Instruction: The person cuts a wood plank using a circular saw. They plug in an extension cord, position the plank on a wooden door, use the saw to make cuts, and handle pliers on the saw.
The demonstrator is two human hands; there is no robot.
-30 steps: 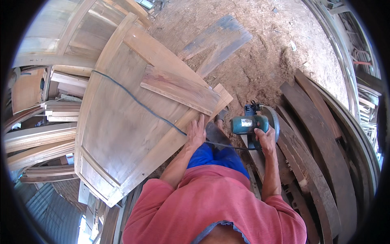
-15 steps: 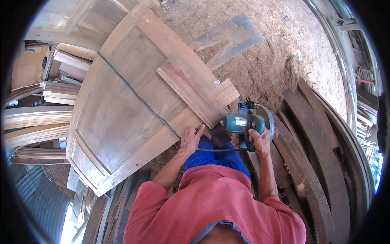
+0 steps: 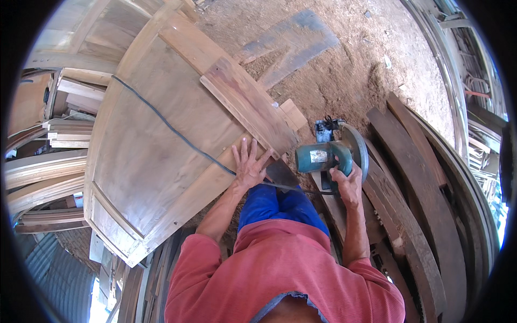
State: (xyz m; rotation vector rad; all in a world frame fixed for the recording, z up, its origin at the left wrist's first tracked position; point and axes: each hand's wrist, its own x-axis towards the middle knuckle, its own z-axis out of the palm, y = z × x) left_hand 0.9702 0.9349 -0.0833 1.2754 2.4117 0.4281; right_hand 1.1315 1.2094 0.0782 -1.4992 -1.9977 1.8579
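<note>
Wood plank under the left palm, teal saw gripped just off its near end

Reddish-brown, the short plank [image 3: 249, 106] lies flat on the big wooden door panel [image 3: 156, 156], its long axis slanting from the panel's far side down toward the person's knees. Beside the plank's near end the left hand [image 3: 249, 164] rests palm down, fingers spread wide, touching the panel and the plank's edge. Just past that same near end, off the panel's corner, the right hand [image 3: 347, 183] is wrapped tight around the handle of a teal circular saw [image 3: 329, 155], whose round blade guard faces away from the plank. A dark power cord [image 3: 167, 126] crosses the panel beside the plank and passes under the left hand. Judged from this, the saw hand is nearer the plank's end, with the plank running away from it up and leftward.
</note>
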